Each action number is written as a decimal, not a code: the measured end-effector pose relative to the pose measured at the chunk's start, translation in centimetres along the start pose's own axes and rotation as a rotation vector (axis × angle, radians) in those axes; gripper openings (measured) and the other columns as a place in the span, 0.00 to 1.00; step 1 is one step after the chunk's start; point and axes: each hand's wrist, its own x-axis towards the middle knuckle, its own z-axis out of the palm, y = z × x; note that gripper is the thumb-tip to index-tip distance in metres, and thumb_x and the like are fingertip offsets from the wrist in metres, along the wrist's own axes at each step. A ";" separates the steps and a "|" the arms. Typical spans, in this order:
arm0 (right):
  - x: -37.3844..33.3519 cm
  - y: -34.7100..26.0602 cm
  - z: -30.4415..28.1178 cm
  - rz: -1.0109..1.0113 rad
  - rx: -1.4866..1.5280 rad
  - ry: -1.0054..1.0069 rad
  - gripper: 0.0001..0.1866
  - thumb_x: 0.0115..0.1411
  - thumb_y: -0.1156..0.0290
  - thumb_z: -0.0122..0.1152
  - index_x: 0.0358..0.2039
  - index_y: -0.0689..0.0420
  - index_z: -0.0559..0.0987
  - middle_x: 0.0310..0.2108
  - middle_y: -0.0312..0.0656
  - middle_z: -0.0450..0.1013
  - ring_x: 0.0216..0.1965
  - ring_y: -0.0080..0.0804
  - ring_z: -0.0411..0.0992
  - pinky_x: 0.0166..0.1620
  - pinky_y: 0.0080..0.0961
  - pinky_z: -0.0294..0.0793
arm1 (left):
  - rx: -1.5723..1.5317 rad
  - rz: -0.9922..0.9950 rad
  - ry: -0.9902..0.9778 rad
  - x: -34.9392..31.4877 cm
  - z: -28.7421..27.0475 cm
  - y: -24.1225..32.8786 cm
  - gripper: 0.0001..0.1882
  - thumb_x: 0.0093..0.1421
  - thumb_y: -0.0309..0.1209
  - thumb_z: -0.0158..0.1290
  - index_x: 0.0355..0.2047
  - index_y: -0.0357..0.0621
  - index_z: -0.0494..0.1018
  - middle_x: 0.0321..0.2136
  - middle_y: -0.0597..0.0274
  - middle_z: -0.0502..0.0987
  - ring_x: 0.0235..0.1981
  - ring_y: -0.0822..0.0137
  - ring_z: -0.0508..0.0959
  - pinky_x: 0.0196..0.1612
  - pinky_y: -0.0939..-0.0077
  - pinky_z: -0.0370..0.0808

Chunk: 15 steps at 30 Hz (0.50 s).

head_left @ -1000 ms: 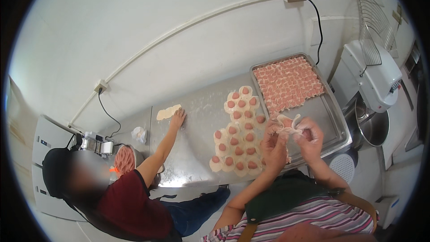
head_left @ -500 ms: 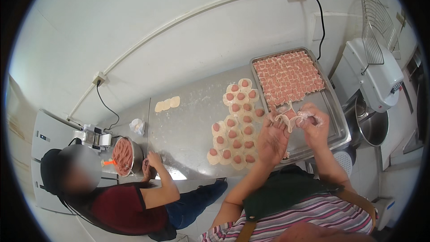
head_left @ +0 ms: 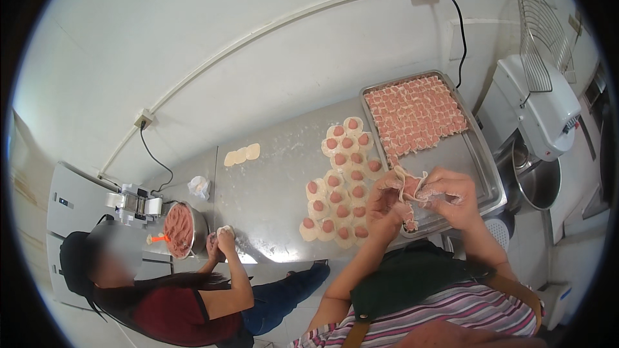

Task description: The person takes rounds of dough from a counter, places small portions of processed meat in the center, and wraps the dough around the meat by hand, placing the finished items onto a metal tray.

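Note:
Between my two hands, over the near part of the metal tray [head_left: 478, 148], is a dumpling [head_left: 411, 183] with a pale wrapper folded up around pink meat filling. My left hand [head_left: 385, 201] cups it from the left, fingers curled. From the right, my right hand [head_left: 453, 194] pinches the wrapper's edge between thumb and fingers. Rows of open-topped dumplings [head_left: 416, 113] fill the far part of the tray, and a few more sit by its near left edge. To the left of my hands, round wrappers [head_left: 343, 196] overlap on the table, most with a ball of meat on top.
A co-worker [head_left: 174, 290] stands at the left with floury hands [head_left: 221, 240] beside a bowl of meat filling [head_left: 180, 229] with an orange-handled tool. Several bare wrappers [head_left: 242, 154] lie on the steel table [head_left: 271, 187]. A mixer [head_left: 535, 106] stands right of the tray.
My hands have come slightly lower, and the dumpling's wrapper is gathered closer around its filling. My left hand has turned and curled more. The co-worker's hands have moved slightly nearer.

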 end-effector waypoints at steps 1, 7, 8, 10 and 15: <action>0.1 -0.1 0.2 -0.020 -0.004 -0.010 0.09 0.42 0.79 0.67 0.26 0.62 0.76 0.26 0.37 0.70 0.29 0.24 0.68 0.32 0.19 0.66 | -0.052 -0.045 -0.066 0.0 -0.4 -0.1 0.20 0.48 0.22 0.56 0.41 0.41 0.63 0.46 0.55 0.65 0.45 0.65 0.70 0.47 0.71 0.70; 0.7 0.7 0.0 0.000 0.079 -0.107 0.10 0.40 0.80 0.67 0.26 0.61 0.77 0.29 0.37 0.71 0.27 0.22 0.68 0.31 0.18 0.66 | -0.171 -0.194 -0.073 0.4 -0.5 0.9 0.27 0.45 0.27 0.61 0.45 0.38 0.64 0.46 0.57 0.66 0.47 0.65 0.70 0.48 0.73 0.70; 0.5 0.5 0.0 0.116 0.181 -0.048 0.11 0.39 0.80 0.68 0.25 0.61 0.77 0.29 0.37 0.71 0.27 0.22 0.67 0.30 0.18 0.65 | -0.166 -0.212 -0.102 0.7 -0.8 1.0 0.27 0.45 0.27 0.61 0.45 0.38 0.64 0.46 0.57 0.65 0.47 0.65 0.70 0.48 0.73 0.70; -0.2 -0.5 0.3 0.366 0.386 0.076 0.11 0.38 0.80 0.68 0.24 0.60 0.76 0.30 0.37 0.70 0.26 0.21 0.66 0.30 0.18 0.64 | -0.145 -0.271 -0.152 0.9 -1.6 1.2 0.27 0.45 0.27 0.60 0.46 0.38 0.64 0.48 0.56 0.65 0.46 0.65 0.70 0.47 0.73 0.70; -0.6 0.6 -0.3 0.055 -0.010 -0.046 0.16 0.36 0.76 0.71 0.28 0.60 0.75 0.30 0.39 0.70 0.28 0.27 0.67 0.31 0.20 0.63 | -0.317 -0.297 -0.096 1.1 0.9 1.9 0.24 0.49 0.26 0.58 0.46 0.36 0.65 0.49 0.55 0.66 0.47 0.64 0.71 0.45 0.74 0.72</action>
